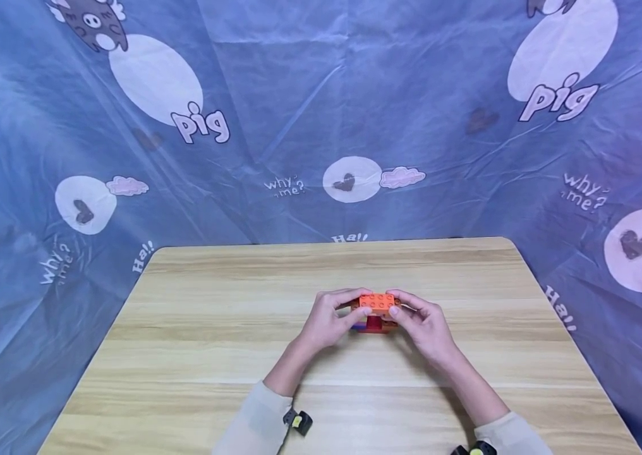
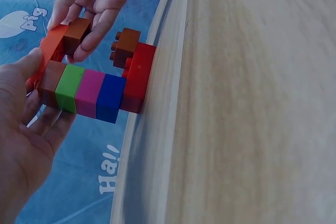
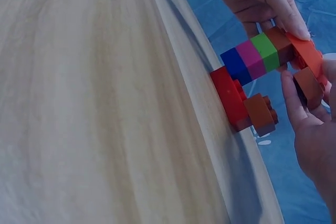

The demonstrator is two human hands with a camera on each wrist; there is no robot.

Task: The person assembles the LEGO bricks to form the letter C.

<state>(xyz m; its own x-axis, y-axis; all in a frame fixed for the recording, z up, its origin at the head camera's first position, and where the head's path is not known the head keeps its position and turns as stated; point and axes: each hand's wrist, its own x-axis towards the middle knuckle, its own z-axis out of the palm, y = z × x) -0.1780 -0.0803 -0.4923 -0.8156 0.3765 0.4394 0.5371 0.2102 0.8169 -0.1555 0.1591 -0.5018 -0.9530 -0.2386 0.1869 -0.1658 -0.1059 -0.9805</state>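
Observation:
An orange toy building brick lies across the top of a column of bricks. From the top down, the column has a brown brick, a green brick, a pink brick and a blue brick. A long red brick on the table bears the column, plus a second brown brick at its other end. Under the orange brick's right end is another brown brick, apart from the one below. My left hand pinches the orange brick's left end; my right hand grips its right end.
The bricks stand on a wood-grain table, near the middle. A blue printed cloth hangs behind the table and along both sides. Each sleeve carries a small black wrist device, one of them beside the left cuff.

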